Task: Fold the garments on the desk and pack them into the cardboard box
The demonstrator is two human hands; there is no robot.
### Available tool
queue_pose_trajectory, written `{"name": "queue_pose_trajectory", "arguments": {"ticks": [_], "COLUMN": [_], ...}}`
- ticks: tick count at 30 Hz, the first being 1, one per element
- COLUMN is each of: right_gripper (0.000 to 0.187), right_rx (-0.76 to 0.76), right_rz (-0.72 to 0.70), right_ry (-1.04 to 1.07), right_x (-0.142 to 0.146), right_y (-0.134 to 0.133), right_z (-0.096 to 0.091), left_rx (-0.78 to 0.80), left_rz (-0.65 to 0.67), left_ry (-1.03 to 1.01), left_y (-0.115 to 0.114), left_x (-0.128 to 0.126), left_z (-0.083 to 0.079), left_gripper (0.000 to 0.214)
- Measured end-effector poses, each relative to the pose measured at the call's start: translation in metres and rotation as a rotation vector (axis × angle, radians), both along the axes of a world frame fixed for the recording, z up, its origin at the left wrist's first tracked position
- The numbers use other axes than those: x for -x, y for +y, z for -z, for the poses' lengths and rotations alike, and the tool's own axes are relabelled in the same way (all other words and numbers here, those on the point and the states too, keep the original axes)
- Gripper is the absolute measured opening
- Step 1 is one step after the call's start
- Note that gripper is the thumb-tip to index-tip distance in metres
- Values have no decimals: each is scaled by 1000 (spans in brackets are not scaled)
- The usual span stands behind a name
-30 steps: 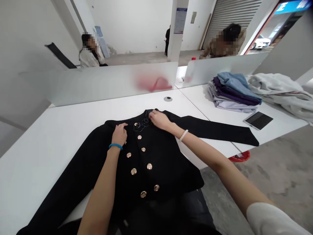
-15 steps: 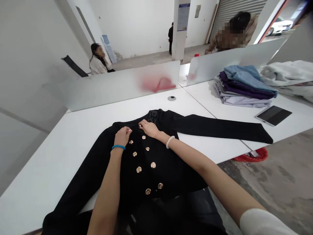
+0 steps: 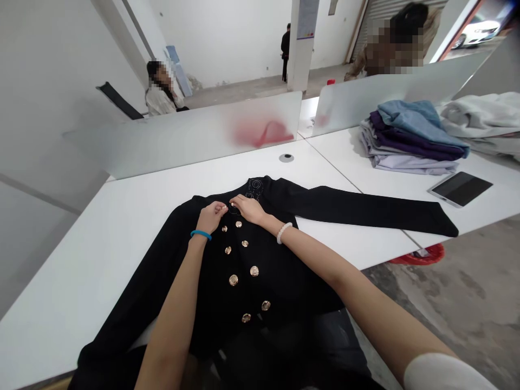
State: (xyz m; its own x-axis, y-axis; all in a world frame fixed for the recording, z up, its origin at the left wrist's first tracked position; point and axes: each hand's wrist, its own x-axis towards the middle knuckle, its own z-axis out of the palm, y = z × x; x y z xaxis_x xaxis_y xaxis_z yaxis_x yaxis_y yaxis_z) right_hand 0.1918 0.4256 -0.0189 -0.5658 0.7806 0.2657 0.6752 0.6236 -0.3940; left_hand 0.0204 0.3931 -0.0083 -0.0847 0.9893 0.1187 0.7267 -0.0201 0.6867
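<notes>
A black jacket point(image 3: 284, 271) lies front up before me, its sleeves spread to both sides. Two rows of gold buttons point(image 3: 254, 271) run down its front, and pale swirling embroidery point(image 3: 255, 185) decorates the collar area. My left hand point(image 3: 211, 218), with a blue band at the wrist, pinches the left front panel near the neckline. Close beside it, my right hand point(image 3: 248, 210), wearing a white beaded bracelet point(image 3: 284, 232), pinches the opposite front edge by the top gold button point(image 3: 233, 205). The fingertips of both hands nearly meet; the cloth between them is partly hidden.
On the white table point(image 3: 122, 238), folded clothes point(image 3: 418, 141) are stacked at the right, near a tablet-like device point(image 3: 461, 188). A frosted divider point(image 3: 182, 138) borders the far side. Below the right edge is a red-lined bin point(image 3: 422, 254). Other people are beyond the divider.
My left hand has moved right and slightly up, drawing the left panel with its buttons towards my right hand. My right hand stays at the neckline. The view has shifted slightly.
</notes>
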Motion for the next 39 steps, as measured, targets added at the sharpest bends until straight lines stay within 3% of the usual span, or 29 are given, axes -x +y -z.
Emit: {"name": "queue_pose_trajectory", "arguments": {"ticks": [5, 10, 14, 17, 21, 23, 26, 28, 31, 34, 37, 39], "right_gripper": [34, 37, 44, 38, 34, 39, 44, 43, 45, 53, 71, 74], "right_rx": [62, 175, 319, 223, 109, 38, -7, -42, -158, -150, -98, -130], "right_rz": [1, -30, -27, 246, 922, 1223, 1335, 1346, 1510, 1663, 1662, 1632], "right_ry": [30, 258, 320, 259, 63, -90, -130, -116, -52, 134, 287, 209], "right_x": [0, -4, -50, -130, -264, -315, -356, -366, -377, -394, -418, -433], "right_y": [0, 1, -10, -35, -86, -112, -138, -145, -147, -148, -153, -156], "right_z": [-1, -7, -22, -29, -21, -12, 0, 6, 14, 24, 39, 49], "left_rx": [-80, -157, -195, -203, -156, -147, -208, -240, -190, -111, -73, -62], "left_rz": [-37, -20, 6, 4, -37, -55, 78, 257, 413, 392, 320, 286], "left_ry": [16, 99, 282, 441, 446, 448, 520, 585, 616, 576, 553, 547], "left_y": [1, -5, -8, -5, -1, 0, 1, 4, 13, 24, 34, 39], "left_x": [-6, -9, -5, -1, 1, -3, -26, -50, -91, -121, -133, -134], "left_z": [9, 7, 7, 11, 11, 7, -1, -5, -4, 4, 14, 19], "left_gripper": [30, 35, 29, 33, 36, 40, 44, 45, 51, 57, 62, 65]}}
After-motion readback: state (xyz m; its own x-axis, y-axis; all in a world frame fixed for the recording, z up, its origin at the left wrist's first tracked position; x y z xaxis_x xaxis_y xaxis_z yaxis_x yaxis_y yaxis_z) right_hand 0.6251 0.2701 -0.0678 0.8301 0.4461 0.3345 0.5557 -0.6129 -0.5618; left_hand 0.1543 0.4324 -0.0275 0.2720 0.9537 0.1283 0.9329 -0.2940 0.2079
